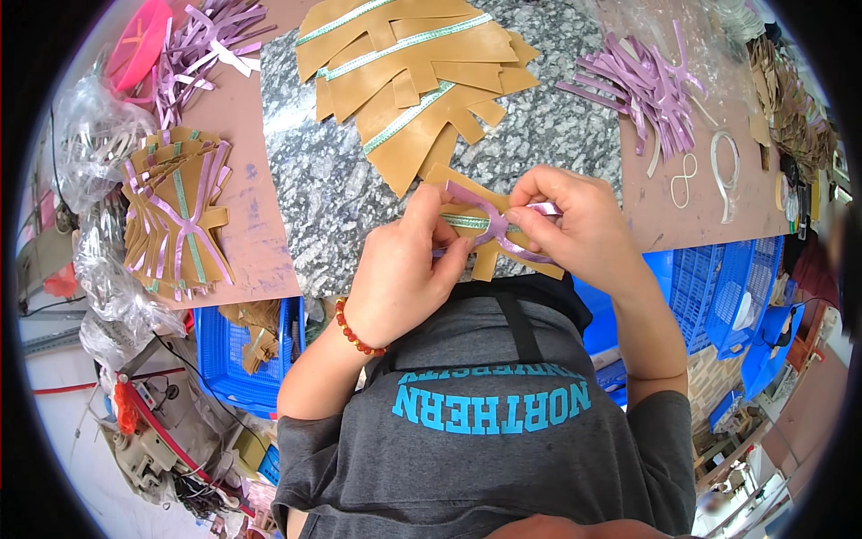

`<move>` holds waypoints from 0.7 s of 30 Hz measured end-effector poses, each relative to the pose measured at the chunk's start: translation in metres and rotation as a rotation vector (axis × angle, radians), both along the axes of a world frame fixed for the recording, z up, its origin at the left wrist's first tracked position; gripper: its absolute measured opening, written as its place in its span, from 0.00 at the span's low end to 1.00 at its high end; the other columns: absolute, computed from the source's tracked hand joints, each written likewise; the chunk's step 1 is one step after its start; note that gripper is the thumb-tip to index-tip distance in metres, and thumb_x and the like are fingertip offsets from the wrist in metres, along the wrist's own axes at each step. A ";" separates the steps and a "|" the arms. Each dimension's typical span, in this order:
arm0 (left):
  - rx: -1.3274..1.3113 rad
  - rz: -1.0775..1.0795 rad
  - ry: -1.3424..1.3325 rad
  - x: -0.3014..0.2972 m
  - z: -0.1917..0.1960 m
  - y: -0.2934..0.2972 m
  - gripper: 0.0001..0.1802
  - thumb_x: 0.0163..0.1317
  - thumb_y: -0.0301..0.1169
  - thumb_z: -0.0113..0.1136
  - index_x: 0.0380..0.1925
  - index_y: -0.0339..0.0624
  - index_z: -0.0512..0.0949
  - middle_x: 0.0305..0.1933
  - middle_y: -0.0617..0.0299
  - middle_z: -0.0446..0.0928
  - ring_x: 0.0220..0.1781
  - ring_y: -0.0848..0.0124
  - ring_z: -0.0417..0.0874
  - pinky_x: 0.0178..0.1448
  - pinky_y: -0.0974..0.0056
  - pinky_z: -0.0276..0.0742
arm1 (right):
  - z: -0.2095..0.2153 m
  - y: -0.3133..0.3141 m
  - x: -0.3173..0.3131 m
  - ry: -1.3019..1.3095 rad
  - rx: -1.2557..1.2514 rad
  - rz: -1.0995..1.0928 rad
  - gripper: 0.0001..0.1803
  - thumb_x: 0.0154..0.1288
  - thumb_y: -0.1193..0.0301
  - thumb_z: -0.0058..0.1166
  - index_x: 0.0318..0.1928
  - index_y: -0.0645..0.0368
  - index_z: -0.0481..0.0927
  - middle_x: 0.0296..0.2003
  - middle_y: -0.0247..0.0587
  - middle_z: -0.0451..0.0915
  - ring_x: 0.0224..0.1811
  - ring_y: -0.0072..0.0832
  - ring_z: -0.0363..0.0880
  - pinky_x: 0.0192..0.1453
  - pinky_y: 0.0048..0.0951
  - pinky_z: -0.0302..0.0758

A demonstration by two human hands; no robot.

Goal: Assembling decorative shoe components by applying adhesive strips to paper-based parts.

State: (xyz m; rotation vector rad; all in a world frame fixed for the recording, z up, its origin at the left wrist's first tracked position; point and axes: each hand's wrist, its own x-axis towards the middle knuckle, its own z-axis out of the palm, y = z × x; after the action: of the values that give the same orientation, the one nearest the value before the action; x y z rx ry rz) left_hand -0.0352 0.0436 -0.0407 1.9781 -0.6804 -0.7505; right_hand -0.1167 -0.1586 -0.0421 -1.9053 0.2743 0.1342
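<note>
A pinkish-brown worktop point(664, 205) spreads across the view, and a speckled grey stone slab point(575, 135) covers its middle, reaching the front edge. Below the front edge, right of the person, blue baskets point(696, 287) sit close together; another blue basket point(215, 364) stands below the front left corner, with brown pieces in it. On the far part of the slab lies a fanned pile of tan pieces point(431, 67) crossed by green strips. Near the worktop's left edge, a stack of tan pieces with purple bands point(180, 211) reaches close to the front edge. One heap of purple strips point(193, 58) rests toward the far left corner, beside a pink dish point(139, 40); another purple heap point(646, 90) lies by the slab's right edge.

At the slab's front edge, both hands are close together over a single tan piece point(485, 264). The left hand point(404, 260) pinches the left side of a crossed purple strap point(494, 226), while the right hand point(575, 220) grips its right side between thumb and forefinger. The fingers cover the ends, so whether the left also clasps the tan piece is hard to tell
</note>
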 end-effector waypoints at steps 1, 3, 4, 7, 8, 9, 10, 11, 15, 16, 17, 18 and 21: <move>0.023 -0.003 -0.010 0.000 -0.001 0.000 0.20 0.60 0.19 0.63 0.52 0.38 0.71 0.25 0.59 0.83 0.27 0.73 0.85 0.32 0.69 0.78 | -0.001 0.000 0.000 -0.009 -0.018 0.010 0.04 0.65 0.78 0.59 0.36 0.65 0.77 0.29 0.31 0.79 0.25 0.13 0.78 0.27 0.18 0.74; 0.040 -0.010 -0.011 0.000 0.002 -0.002 0.21 0.60 0.20 0.64 0.52 0.38 0.71 0.25 0.58 0.82 0.27 0.72 0.86 0.32 0.69 0.78 | -0.001 0.000 0.001 -0.016 -0.032 0.013 0.04 0.64 0.78 0.59 0.36 0.65 0.78 0.29 0.32 0.79 0.26 0.15 0.79 0.28 0.20 0.75; 0.056 -0.018 -0.014 0.001 0.003 -0.002 0.21 0.59 0.20 0.64 0.52 0.38 0.70 0.25 0.58 0.82 0.27 0.70 0.86 0.32 0.68 0.78 | -0.002 0.000 0.001 -0.024 -0.048 0.015 0.04 0.63 0.78 0.60 0.35 0.65 0.78 0.29 0.34 0.80 0.26 0.16 0.79 0.29 0.21 0.75; 0.046 -0.012 -0.020 0.000 0.002 -0.002 0.21 0.57 0.21 0.63 0.51 0.41 0.69 0.24 0.55 0.81 0.27 0.56 0.86 0.29 0.58 0.79 | -0.002 0.000 0.003 -0.088 -0.143 0.046 0.05 0.62 0.78 0.61 0.35 0.65 0.78 0.29 0.37 0.80 0.28 0.19 0.80 0.32 0.24 0.76; 0.047 -0.011 -0.019 0.000 0.002 -0.002 0.21 0.57 0.21 0.63 0.51 0.41 0.69 0.24 0.55 0.81 0.27 0.56 0.86 0.29 0.58 0.79 | -0.001 0.001 0.003 -0.087 -0.142 0.047 0.05 0.62 0.78 0.61 0.35 0.65 0.78 0.29 0.37 0.80 0.28 0.19 0.80 0.32 0.24 0.76; 0.026 -0.005 -0.017 0.001 0.001 -0.002 0.22 0.57 0.21 0.63 0.51 0.41 0.69 0.24 0.56 0.80 0.26 0.57 0.86 0.29 0.58 0.79 | 0.001 0.002 0.004 -0.068 -0.147 0.048 0.05 0.62 0.78 0.61 0.35 0.65 0.78 0.29 0.37 0.81 0.29 0.20 0.80 0.33 0.25 0.76; 0.004 0.001 -0.015 0.001 0.001 -0.002 0.22 0.56 0.21 0.63 0.50 0.41 0.69 0.23 0.56 0.80 0.26 0.57 0.86 0.29 0.58 0.78 | 0.001 0.002 0.005 -0.049 -0.151 0.050 0.05 0.61 0.77 0.61 0.35 0.65 0.79 0.29 0.38 0.81 0.29 0.22 0.80 0.34 0.26 0.77; 0.004 0.001 -0.013 0.001 0.001 -0.002 0.22 0.56 0.21 0.63 0.50 0.41 0.69 0.23 0.56 0.80 0.26 0.57 0.86 0.29 0.58 0.78 | 0.001 0.003 0.005 -0.047 -0.151 0.050 0.05 0.61 0.77 0.61 0.35 0.65 0.79 0.29 0.38 0.81 0.29 0.22 0.80 0.34 0.26 0.77; 0.016 0.020 -0.004 0.001 0.002 -0.004 0.24 0.56 0.19 0.63 0.51 0.41 0.68 0.27 0.58 0.82 0.25 0.62 0.85 0.29 0.60 0.79 | -0.001 0.004 0.005 -0.067 -0.146 0.040 0.05 0.62 0.78 0.61 0.35 0.65 0.79 0.29 0.37 0.80 0.28 0.20 0.80 0.32 0.24 0.76; 0.005 0.027 -0.008 0.001 0.002 -0.004 0.24 0.55 0.19 0.64 0.52 0.40 0.67 0.28 0.59 0.83 0.24 0.63 0.85 0.29 0.61 0.79 | -0.001 0.004 0.004 -0.063 -0.137 0.036 0.04 0.62 0.78 0.61 0.35 0.65 0.79 0.29 0.37 0.80 0.27 0.19 0.80 0.32 0.24 0.76; 0.006 0.027 -0.007 0.001 0.002 -0.004 0.24 0.55 0.19 0.64 0.52 0.40 0.67 0.28 0.59 0.83 0.24 0.63 0.85 0.29 0.61 0.79 | -0.002 0.004 0.004 -0.062 -0.136 0.036 0.04 0.62 0.78 0.61 0.35 0.65 0.79 0.29 0.37 0.80 0.27 0.19 0.80 0.32 0.24 0.76; 0.017 0.020 0.001 0.002 0.002 -0.005 0.25 0.55 0.19 0.64 0.52 0.40 0.67 0.29 0.59 0.83 0.24 0.64 0.85 0.28 0.61 0.79 | -0.003 0.003 0.004 -0.069 -0.139 0.034 0.04 0.62 0.78 0.61 0.35 0.65 0.79 0.29 0.37 0.80 0.27 0.19 0.80 0.31 0.24 0.76; 0.019 0.013 0.005 0.003 0.001 -0.004 0.26 0.55 0.19 0.64 0.53 0.40 0.67 0.30 0.60 0.84 0.24 0.64 0.85 0.28 0.61 0.79 | -0.002 0.004 0.005 -0.077 -0.151 0.036 0.04 0.62 0.78 0.60 0.35 0.65 0.79 0.28 0.37 0.80 0.27 0.19 0.80 0.31 0.23 0.76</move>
State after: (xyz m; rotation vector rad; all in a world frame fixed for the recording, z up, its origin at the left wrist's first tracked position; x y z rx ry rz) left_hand -0.0324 0.0400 -0.0400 1.9952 -0.6589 -0.7566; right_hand -0.1119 -0.1545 -0.0444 -2.0608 0.2030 0.0647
